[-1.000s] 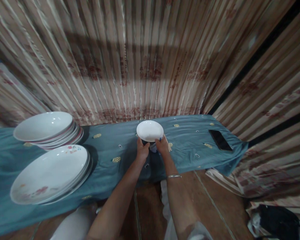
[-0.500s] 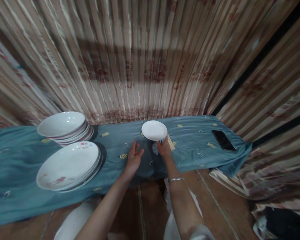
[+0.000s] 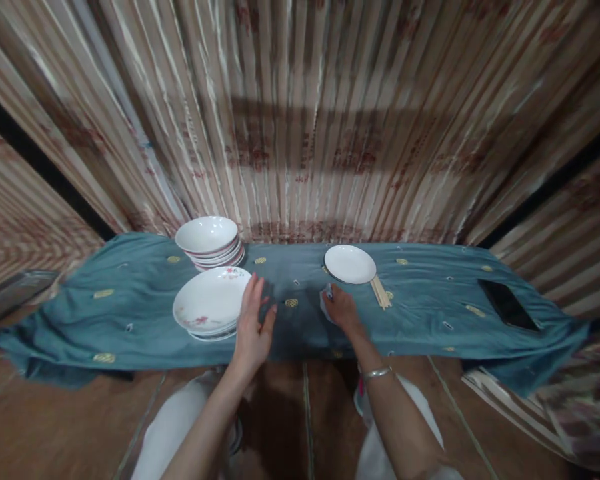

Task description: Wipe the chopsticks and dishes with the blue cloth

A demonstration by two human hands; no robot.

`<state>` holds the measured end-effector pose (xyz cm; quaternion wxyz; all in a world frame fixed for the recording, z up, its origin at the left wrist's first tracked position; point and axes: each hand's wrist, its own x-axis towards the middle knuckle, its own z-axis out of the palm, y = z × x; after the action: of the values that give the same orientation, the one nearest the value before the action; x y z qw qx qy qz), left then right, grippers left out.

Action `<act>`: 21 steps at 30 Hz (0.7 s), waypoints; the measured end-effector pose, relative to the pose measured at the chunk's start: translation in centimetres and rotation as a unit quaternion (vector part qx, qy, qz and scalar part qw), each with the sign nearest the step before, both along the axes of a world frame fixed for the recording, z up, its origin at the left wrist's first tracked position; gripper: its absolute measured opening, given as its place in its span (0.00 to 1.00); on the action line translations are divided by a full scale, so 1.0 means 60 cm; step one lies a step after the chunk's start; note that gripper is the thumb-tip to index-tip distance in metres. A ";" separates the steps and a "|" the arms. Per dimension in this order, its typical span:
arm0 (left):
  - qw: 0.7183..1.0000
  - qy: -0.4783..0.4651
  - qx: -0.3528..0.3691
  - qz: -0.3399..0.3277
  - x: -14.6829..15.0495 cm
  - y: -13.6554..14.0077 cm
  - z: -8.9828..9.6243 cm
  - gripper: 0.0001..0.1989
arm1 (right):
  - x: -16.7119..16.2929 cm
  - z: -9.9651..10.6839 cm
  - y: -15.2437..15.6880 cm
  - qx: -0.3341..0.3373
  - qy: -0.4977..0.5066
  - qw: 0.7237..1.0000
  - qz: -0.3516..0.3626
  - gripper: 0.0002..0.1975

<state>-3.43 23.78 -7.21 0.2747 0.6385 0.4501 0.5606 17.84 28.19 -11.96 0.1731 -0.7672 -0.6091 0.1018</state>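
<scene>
My right hand is closed on a crumpled white cloth, most of it hidden under the fingers. Just beyond it a small white plate lies on the table, apart from the hand. A bundle of wooden chopsticks sits at the plate's right side. My left hand is open, fingers stretched, at the right rim of a stack of large white plates with pink flowers. Whether the fingertips touch the rim I cannot tell.
Behind the large plates stands a stack of white bowls. A black phone lies toward the right end of the teal tablecloth. A striped curtain hangs along the table's back edge.
The view has turned left. My left hand has moved left to the stack of large plates. My right hand has come away from the small plate with the cloth, leaving the plate and chopsticks lying.
</scene>
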 end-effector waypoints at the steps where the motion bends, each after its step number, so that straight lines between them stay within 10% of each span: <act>1: 0.999 0.029 0.019 0.024 -0.018 -0.001 0.009 0.27 | -0.013 0.003 0.000 -0.001 0.005 1.000 0.016 0.16; 7: 0.962 0.142 0.102 0.211 -0.133 0.017 0.024 0.33 | -0.081 0.028 -0.003 -0.007 0.057 0.994 0.092 0.14; 13: 0.949 -0.023 -0.064 0.307 -0.202 0.044 -0.021 0.39 | -0.164 0.067 0.018 0.030 0.065 0.987 0.143 0.13; 21: 0.914 -0.313 -0.180 0.185 -0.201 0.049 -0.046 0.27 | -0.233 0.111 0.062 -0.016 -0.077 0.969 0.232 0.19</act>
<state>-15.50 26.74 -9.96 0.4032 0.2757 0.5446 0.6818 3.85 31.92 -5.29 0.0848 -0.6128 -0.7806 0.0893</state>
